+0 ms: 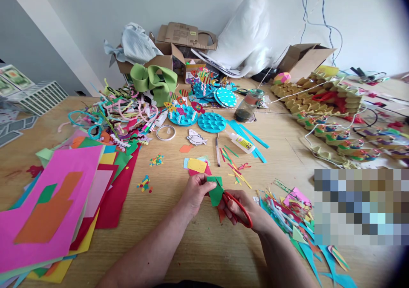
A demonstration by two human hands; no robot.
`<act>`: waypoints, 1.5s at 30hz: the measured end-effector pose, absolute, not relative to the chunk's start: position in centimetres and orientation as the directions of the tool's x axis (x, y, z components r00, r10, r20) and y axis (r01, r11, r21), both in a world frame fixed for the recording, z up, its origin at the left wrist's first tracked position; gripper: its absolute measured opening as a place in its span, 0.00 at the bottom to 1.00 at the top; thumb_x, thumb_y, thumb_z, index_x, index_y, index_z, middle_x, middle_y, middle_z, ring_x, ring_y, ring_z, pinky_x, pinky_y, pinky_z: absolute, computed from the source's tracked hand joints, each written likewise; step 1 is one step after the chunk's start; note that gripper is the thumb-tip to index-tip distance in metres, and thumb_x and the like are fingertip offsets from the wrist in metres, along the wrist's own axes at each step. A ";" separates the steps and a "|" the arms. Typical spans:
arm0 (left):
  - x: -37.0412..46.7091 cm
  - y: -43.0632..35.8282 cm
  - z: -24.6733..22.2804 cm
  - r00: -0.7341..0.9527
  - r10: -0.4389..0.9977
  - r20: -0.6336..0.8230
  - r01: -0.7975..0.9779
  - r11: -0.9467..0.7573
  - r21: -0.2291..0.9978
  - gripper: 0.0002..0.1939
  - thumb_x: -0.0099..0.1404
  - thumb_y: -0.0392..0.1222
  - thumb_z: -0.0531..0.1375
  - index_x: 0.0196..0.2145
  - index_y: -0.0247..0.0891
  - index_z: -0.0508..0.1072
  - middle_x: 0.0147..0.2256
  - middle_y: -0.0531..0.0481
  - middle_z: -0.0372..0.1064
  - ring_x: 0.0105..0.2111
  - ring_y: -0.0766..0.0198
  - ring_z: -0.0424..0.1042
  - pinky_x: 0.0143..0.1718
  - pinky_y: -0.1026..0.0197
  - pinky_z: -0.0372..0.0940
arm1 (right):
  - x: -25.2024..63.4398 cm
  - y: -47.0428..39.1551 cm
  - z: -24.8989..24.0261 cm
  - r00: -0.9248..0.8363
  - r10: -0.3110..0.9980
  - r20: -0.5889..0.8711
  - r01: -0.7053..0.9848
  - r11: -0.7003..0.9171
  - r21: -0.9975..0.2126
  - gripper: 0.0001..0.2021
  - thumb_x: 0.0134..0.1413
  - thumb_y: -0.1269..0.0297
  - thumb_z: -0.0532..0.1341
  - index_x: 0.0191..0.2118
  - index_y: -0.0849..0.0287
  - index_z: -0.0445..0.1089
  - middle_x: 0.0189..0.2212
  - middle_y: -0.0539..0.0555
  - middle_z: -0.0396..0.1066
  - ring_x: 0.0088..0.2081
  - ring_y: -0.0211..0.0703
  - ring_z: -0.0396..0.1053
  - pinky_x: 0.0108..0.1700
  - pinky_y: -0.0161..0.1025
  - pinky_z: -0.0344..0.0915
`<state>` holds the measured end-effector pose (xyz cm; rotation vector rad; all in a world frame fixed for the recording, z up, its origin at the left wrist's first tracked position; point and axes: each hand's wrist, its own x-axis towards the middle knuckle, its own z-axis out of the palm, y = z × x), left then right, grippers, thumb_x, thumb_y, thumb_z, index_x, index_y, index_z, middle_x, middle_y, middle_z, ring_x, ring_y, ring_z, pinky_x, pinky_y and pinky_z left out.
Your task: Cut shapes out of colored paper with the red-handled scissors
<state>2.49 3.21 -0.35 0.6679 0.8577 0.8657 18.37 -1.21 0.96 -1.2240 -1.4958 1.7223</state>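
Note:
Between finger and thumb, my left hand [197, 191] pinches a small piece of green paper [215, 193] above the table's middle. Red-handled scissors [240, 211] sit in my right hand [244, 205], their blades at the right edge of the green paper. How far the blades are apart is hard to see. Below the scissors an orange scrap [221, 214] shows in part. Just beyond my left hand lie small rectangles of yellow paper [197, 165] and other colours. A pen [217, 152] and thin paper strips [238, 168] are on the wood beyond the scissors.
Coloured sheets [79, 164] are stacked at left, pipe cleaners [118, 113] behind them. Blue scalloped discs [211, 122], a fish cutout [196, 137], a glue bottle [242, 142] and a glass jar [249, 105] stand farther back. Paper scraps [297, 211] and egg cartons [319, 96] lie right.

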 end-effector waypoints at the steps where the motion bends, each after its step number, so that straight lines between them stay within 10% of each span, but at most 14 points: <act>1: 2.5 3.2 -0.4 0.371 0.856 -0.360 -0.371 0.491 0.788 0.09 0.45 0.40 0.65 0.22 0.33 0.69 0.19 0.53 0.67 0.20 0.70 0.63 0.23 0.66 0.58 | 18.4 -1.2 1.0 -0.435 0.856 -0.280 0.157 -0.234 -0.959 0.31 0.47 0.34 0.55 0.27 0.65 0.64 0.19 0.52 0.64 0.16 0.31 0.57 0.18 0.30 0.51; 45: 2.6 3.2 -0.6 0.356 0.856 -0.375 -0.363 0.496 0.789 0.14 0.47 0.45 0.66 0.25 0.34 0.68 0.22 0.51 0.69 0.19 0.69 0.65 0.17 0.67 0.60 | 18.3 -1.3 1.1 -0.455 0.855 -0.249 0.061 -0.249 -0.967 0.30 0.49 0.35 0.52 0.30 0.63 0.64 0.18 0.49 0.63 0.16 0.31 0.56 0.18 0.29 0.50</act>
